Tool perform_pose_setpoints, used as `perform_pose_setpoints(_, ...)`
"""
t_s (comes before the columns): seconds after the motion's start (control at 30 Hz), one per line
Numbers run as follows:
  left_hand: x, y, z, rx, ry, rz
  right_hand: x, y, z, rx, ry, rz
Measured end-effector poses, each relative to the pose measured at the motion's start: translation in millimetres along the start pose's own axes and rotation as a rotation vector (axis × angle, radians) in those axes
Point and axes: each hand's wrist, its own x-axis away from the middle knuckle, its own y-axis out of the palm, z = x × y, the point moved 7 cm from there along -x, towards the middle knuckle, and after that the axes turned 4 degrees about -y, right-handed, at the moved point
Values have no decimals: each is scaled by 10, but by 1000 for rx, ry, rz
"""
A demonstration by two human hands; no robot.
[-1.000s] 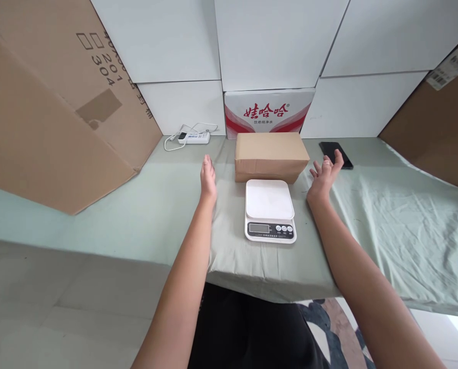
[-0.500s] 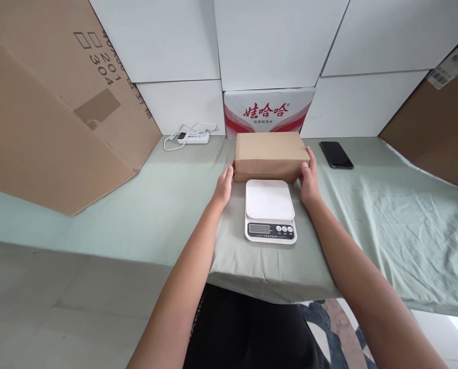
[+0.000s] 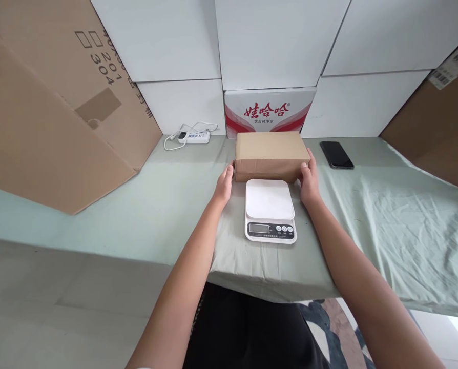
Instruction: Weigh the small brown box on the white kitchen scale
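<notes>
Nearest the table edge sits a white kitchen scale (image 3: 270,210) on the pale green cloth (image 3: 386,230). Just behind it lies a brown cardboard box (image 3: 271,155), clasped at its ends by the left hand (image 3: 224,184) and right hand (image 3: 309,180). Farther back lie a black phone (image 3: 336,155) and a white power strip (image 3: 193,137).

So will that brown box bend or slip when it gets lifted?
Probably not. The cardboard box has straight edges and flat faces, so it likely stays stiff. The left hand and right hand press its two ends, which should keep it level. Its matte paper looks grippy rather than slippery. Its weight cannot be told.
</notes>
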Motion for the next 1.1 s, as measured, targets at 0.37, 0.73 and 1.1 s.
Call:
perform_pose_setpoints(0.37,316,115,532,-116,286,5,12,-9,-511,-37,-35,14)
perform_pose_setpoints(0.73,1364,15,296,-25,267,-124,957,-387,-924,-6,-34,79)
perform_pose_setpoints(1.1,1352,17,277,-15,207,-110,949,-378,-1015,109,-62,103)
